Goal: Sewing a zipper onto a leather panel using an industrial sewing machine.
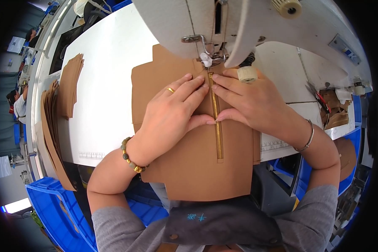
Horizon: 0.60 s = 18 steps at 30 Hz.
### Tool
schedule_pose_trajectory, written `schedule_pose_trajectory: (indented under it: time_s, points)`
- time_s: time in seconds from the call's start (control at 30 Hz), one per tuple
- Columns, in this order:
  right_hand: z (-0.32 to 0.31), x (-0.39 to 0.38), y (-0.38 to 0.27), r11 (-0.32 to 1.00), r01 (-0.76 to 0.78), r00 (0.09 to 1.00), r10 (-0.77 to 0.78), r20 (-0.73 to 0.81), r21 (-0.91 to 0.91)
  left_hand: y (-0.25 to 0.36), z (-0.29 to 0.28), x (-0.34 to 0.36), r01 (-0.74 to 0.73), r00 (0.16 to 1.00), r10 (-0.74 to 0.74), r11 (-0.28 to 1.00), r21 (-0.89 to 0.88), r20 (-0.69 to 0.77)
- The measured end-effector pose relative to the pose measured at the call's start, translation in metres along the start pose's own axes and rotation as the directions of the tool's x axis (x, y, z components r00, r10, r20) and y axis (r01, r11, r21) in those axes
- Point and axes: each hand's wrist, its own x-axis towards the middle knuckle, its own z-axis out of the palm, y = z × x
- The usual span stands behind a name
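Observation:
A brown leather-like panel (206, 180) with notched corners lies on the white sewing table and hangs over its front edge. Down its middle runs a zipper (219, 143) with gold teeth, set in a narrow slot. My left hand (170, 111) rests flat on the panel left of the zipper, fingers stretched toward the machine. From the other side, my right hand (254, 98) presses down with fingers extended. Both thumbs almost meet over the teeth. Just beyond my fingertips, the presser foot (209, 63) of the sewing machine (168, 19) stands at the slot's far end.
Two stacks of brown pieces, one upright-looking (72, 86) and one curved over the table edge (50, 130), sit at the left. Scissors (318, 96) and brown scraps (337, 111) lie at the right. A blue bin (56, 206) stands below left. Other people work far left.

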Motion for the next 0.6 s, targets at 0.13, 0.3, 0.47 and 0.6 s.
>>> schedule_pose_trajectory:
  time_s: [0.13, 0.3, 0.47, 0.6]
  points:
    - [0.0015, -0.0005, 0.0005, 0.999, -0.020, 1.000, 0.020, -0.002, -0.036, -0.0020, 0.0017, 0.0026, -0.018, 1.000, 0.018, 0.999, 0.036, -0.014]
    - [0.0032, -0.0001, 0.0043, 0.998, -0.045, 0.999, 0.046, 0.027, -0.050, -0.0062, 0.0046, 0.0069, -0.028, 0.999, 0.030, 0.997, 0.074, -0.037]
    - [0.0058, 0.0016, 0.0061, 0.998, -0.040, 0.999, 0.039, -0.018, -0.050, -0.0095, 0.0051, 0.0088, -0.025, 0.999, 0.028, 0.996, 0.083, -0.038]
    - [0.0060, 0.0023, 0.0069, 0.997, -0.045, 0.999, 0.044, -0.019, -0.067, -0.0098, 0.0067, 0.0094, -0.023, 0.999, 0.027, 0.995, 0.100, -0.040]
